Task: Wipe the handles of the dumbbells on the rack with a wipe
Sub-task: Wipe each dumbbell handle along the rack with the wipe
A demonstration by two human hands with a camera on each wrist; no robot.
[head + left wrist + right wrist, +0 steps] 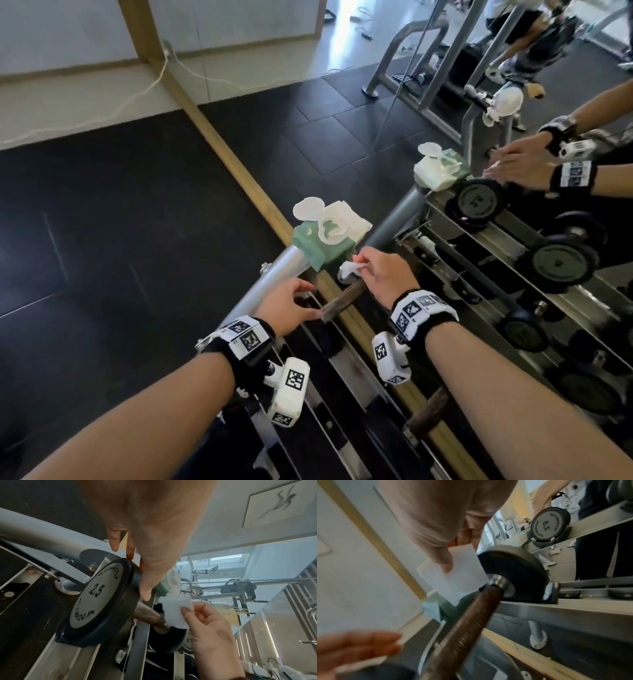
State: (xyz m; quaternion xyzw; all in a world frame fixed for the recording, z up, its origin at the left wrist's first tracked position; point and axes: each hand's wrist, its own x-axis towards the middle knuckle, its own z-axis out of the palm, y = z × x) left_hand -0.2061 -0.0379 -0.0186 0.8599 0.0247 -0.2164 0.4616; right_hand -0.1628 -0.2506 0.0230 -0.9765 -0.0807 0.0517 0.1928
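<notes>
A dumbbell with a rusty brown handle [342,297] [147,614] [467,622] lies at the far end of the steel rack [346,373]. My right hand [363,265] [187,609] [457,554] pinches a small white wipe [348,269] [176,611] [458,574] between thumb and fingers, just above the far end of that handle. My left hand [308,301] [135,574] has straight fingers touching the rim of the near "2.5" plate [96,601]. In the right wrist view the left hand [359,646] shows flat and blurred.
A green wipes pack [322,240] with its white lid open sits on the rack's grey end tube [274,277]. A second rusty handle [428,411] lies nearer me. A wood-framed mirror [513,222] on the right reflects the rack and dumbbells. Black rubber floor [120,222] spreads to the left.
</notes>
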